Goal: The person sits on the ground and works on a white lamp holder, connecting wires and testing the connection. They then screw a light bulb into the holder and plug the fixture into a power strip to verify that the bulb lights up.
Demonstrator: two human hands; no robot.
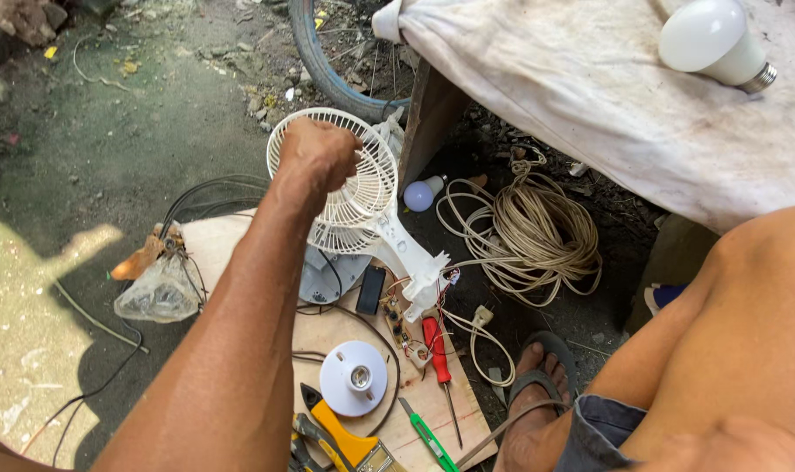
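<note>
Nearest lens: left forearm, running up from bottom edge to left hand [319, 156]. Clenched on rim of white fan guard [356, 179], knuckles over top-left of grille, fingers curled through wires. Right hand out of frame, state not shown; only bare right knee at lower right.

Progress, judged from layout: small white fan [389, 232] already opened up. Stem and base end exposed, red and white wires [424, 301] trailing from broken-looking housing, small circuit board [396, 322] lying loose just below on plywood board [328, 336]. Guard not yet off, blades hidden behind grille. Reassembly or repair clearly unfinished.

Fan position: head directly under left hand, tilted, stem slanting down-right away from hand toward board.

Outward from hand:
- red-handled screwdriver [436, 350] just beside circuit board, tip pointing toward camera
- white ceiling lamp holder [353, 378] near board middle
- green utility knife [428, 437] and yellow-handled tool [345, 435] at bottom edge
- small bulb [422, 194] on ground right of fan
- coil of beige cord [533, 232] further right, with plug
- clear plastic bag [157, 293] left of board
- 1 large white bulb [710, 39] on cloth-covered bench [590, 96], top right
- bicycle tyre [323, 61] behind fan
- sandalled foot [533, 385] near board corner
</note>
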